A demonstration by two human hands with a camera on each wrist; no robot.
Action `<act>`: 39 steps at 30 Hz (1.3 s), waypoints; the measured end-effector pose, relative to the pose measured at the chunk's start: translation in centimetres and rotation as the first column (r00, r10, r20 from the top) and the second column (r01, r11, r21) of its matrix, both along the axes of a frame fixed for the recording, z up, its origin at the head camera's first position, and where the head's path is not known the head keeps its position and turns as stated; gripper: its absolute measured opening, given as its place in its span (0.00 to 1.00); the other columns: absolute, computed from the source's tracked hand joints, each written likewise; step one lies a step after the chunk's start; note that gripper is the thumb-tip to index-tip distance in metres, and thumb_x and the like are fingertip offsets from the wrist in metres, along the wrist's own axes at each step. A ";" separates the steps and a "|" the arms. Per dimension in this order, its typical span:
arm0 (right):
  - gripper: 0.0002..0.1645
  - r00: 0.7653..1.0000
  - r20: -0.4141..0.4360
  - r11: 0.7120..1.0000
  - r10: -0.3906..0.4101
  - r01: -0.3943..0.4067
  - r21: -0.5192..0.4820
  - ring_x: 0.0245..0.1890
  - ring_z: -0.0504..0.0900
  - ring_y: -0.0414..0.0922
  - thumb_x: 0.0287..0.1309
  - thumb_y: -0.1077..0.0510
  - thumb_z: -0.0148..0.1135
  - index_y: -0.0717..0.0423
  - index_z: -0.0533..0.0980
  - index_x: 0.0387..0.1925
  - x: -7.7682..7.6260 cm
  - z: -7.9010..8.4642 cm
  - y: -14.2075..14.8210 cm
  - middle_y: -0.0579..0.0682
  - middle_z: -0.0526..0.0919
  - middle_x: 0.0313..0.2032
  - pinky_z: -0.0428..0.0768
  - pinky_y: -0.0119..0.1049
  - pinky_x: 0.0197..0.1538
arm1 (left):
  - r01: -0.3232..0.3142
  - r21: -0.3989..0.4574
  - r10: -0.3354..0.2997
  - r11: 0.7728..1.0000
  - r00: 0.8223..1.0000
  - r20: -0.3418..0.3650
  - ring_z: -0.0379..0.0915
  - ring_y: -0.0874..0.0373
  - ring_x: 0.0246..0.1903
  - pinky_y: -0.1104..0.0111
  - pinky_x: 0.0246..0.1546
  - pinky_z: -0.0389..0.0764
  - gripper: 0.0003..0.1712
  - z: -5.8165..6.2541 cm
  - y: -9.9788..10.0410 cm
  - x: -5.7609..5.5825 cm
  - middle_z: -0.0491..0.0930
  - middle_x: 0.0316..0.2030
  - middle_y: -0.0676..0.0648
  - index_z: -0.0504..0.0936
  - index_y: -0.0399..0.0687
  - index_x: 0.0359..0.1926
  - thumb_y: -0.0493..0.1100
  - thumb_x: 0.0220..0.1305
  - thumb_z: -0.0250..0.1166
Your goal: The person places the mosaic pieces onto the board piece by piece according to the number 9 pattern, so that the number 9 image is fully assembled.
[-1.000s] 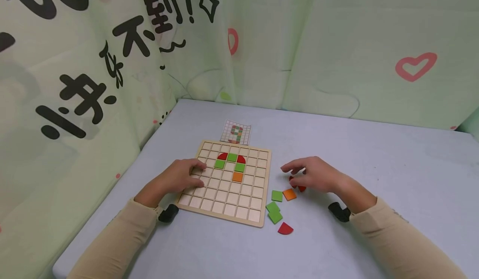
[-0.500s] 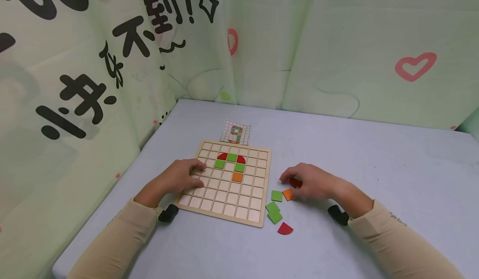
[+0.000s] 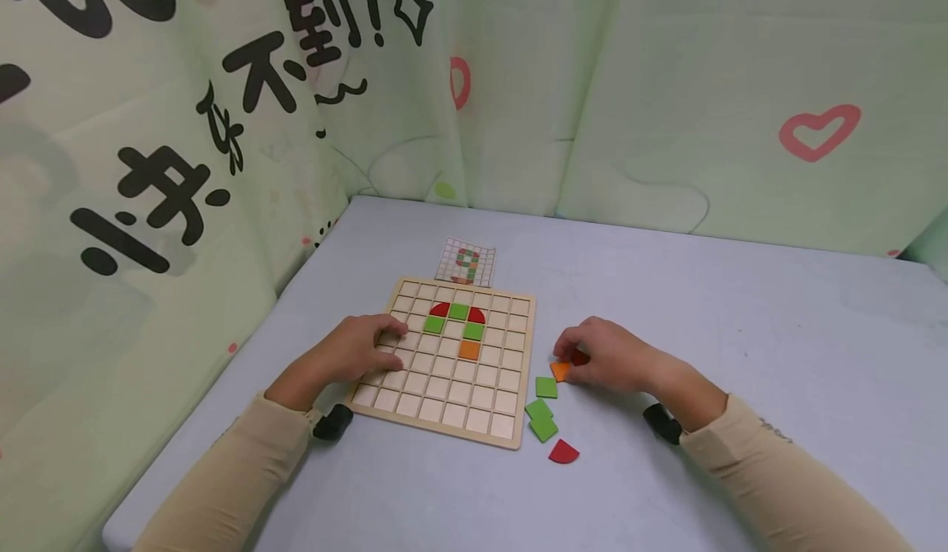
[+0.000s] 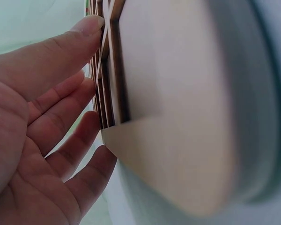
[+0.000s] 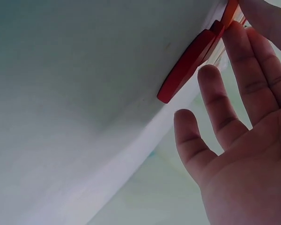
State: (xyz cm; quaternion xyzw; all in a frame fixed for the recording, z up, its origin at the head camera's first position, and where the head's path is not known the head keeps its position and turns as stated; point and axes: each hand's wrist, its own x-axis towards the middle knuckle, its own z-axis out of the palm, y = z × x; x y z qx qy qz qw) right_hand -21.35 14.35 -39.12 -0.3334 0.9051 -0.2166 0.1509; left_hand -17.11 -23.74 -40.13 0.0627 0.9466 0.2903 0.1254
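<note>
A wooden grid board lies on the table with red, green and orange tiles set in its upper cells. My left hand rests on its left side, fingertips and thumb on the grid with relaxed fingers. The left wrist view shows those fingertips at the board's edge. Right of the board, my right hand pinches an orange square tile between thumb and fingers. Beneath that hand are red quarter-round tiles, partly hidden in the head view; the hand's last two fingers are spread apart.
Below the right hand lie a green square tile, two more green tiles overlapping each other, and a red quarter-round tile. A printed pattern card sits behind the board. Curtains close off the table's back and left.
My right hand has come down from above the red tiles, taken hold of the orange square tile and shifted it slightly left and away from me. The left hand has stayed put.
</note>
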 end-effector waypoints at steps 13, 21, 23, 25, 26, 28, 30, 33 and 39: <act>0.14 0.999 0.052 0.999 -0.011 0.008 0.043 0.38 0.74 0.44 0.54 0.62 0.72 0.52 0.83 0.44 -0.3 0.5 -0.1 0.40 0.78 0.33 0.75 0.40 0.44 | 0.008 0.016 -0.008 1.000 1.000 0.002 0.67 0.45 0.64 0.51 0.61 0.70 0.27 -0.1 -0.1 -0.1 0.75 0.62 0.42 0.80 0.46 0.59 0.43 0.59 0.75; 0.12 1.000 0.026 0.999 0.009 -0.010 0.035 0.36 0.74 0.43 0.56 0.62 0.70 0.53 0.83 0.43 -0.3 0.5 -0.3 0.40 0.79 0.32 0.76 0.38 0.43 | 0.011 0.020 -0.011 1.000 1.000 0.001 0.67 0.45 0.64 0.51 0.62 0.70 0.27 0.2 -0.1 0.0 0.76 0.62 0.42 0.80 0.45 0.59 0.43 0.59 0.74; 0.12 1.000 0.020 0.999 0.016 -0.016 0.035 0.36 0.74 0.42 0.56 0.62 0.70 0.54 0.83 0.43 -0.3 0.5 -0.3 0.40 0.79 0.33 0.76 0.38 0.43 | 0.012 0.016 -0.012 1.000 1.000 0.000 0.67 0.45 0.64 0.51 0.62 0.70 0.27 0.2 -0.1 0.0 0.76 0.62 0.42 0.79 0.45 0.59 0.43 0.59 0.74; 0.12 1.000 0.010 0.999 0.022 -0.022 0.033 0.36 0.74 0.42 0.56 0.63 0.70 0.54 0.83 0.43 -0.3 0.5 -0.3 0.40 0.79 0.33 0.76 0.38 0.43 | 0.014 0.013 -0.014 1.000 1.000 -0.001 0.67 0.45 0.64 0.51 0.62 0.70 0.27 0.3 -0.1 0.0 0.76 0.62 0.42 0.80 0.45 0.59 0.43 0.59 0.74; 0.11 1.000 0.006 0.999 0.025 -0.025 0.031 0.36 0.74 0.42 0.56 0.63 0.69 0.54 0.83 0.43 -0.3 0.5 -0.3 0.40 0.79 0.33 0.76 0.38 0.43 | 0.014 0.011 -0.014 1.000 1.000 -0.001 0.67 0.45 0.64 0.51 0.61 0.70 0.27 0.3 -0.1 0.0 0.76 0.62 0.42 0.80 0.45 0.59 0.43 0.59 0.74; 0.11 1.000 0.002 0.999 0.027 -0.027 0.024 0.35 0.74 0.42 0.56 0.63 0.69 0.55 0.83 0.42 -0.2 0.4 -0.3 0.40 0.79 0.33 0.77 0.38 0.43 | 0.013 0.009 -0.013 1.000 1.000 -0.002 0.67 0.45 0.64 0.51 0.61 0.70 0.27 0.4 -0.1 0.0 0.76 0.62 0.42 0.80 0.45 0.59 0.43 0.59 0.74; 0.10 1.000 0.001 0.999 0.028 -0.028 0.017 0.35 0.74 0.42 0.56 0.64 0.68 0.55 0.83 0.42 -0.2 0.4 -0.3 0.41 0.79 0.33 0.77 0.37 0.42 | 0.012 0.009 -0.012 1.000 1.000 -0.002 0.67 0.45 0.64 0.51 0.62 0.70 0.27 0.4 0.0 0.0 0.76 0.62 0.42 0.80 0.45 0.59 0.43 0.59 0.74; 0.10 1.000 0.006 1.000 0.029 -0.029 0.007 0.35 0.74 0.42 0.56 0.64 0.68 0.56 0.82 0.41 -0.2 0.3 -0.4 0.41 0.79 0.33 0.77 0.37 0.41 | 0.011 0.009 -0.011 1.000 1.000 -0.002 0.67 0.45 0.64 0.51 0.62 0.70 0.27 0.4 0.0 0.0 0.76 0.62 0.42 0.80 0.45 0.59 0.43 0.59 0.74; 0.13 1.000 -0.010 1.000 -0.003 0.003 -0.001 0.38 0.75 0.44 0.57 0.61 0.70 0.58 0.81 0.45 0.1 0.7 -0.6 0.43 0.82 0.37 0.78 0.39 0.45 | 0.016 0.007 -0.016 1.000 1.000 0.001 0.66 0.45 0.65 0.51 0.62 0.69 0.27 0.3 -0.1 0.0 0.76 0.62 0.42 0.79 0.45 0.59 0.43 0.59 0.74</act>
